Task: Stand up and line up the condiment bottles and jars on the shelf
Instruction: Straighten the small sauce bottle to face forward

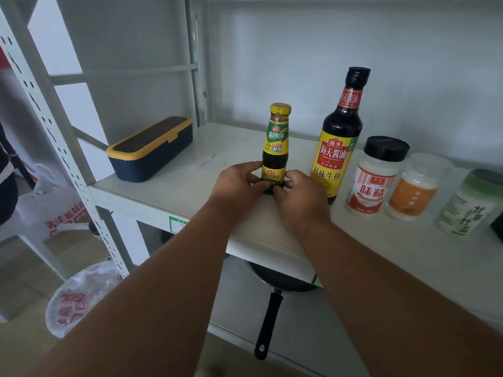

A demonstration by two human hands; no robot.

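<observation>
Shelf (190, 183) pale grey metal, white wall (299, 63) behind, frying pan (275, 281) below

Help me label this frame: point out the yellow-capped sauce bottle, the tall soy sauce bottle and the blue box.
yellow-capped sauce bottle (275, 140), head view, green-yellow label
tall soy sauce bottle (335, 159), head view, yellow label
blue box (152, 156), head view, front wall
</observation>
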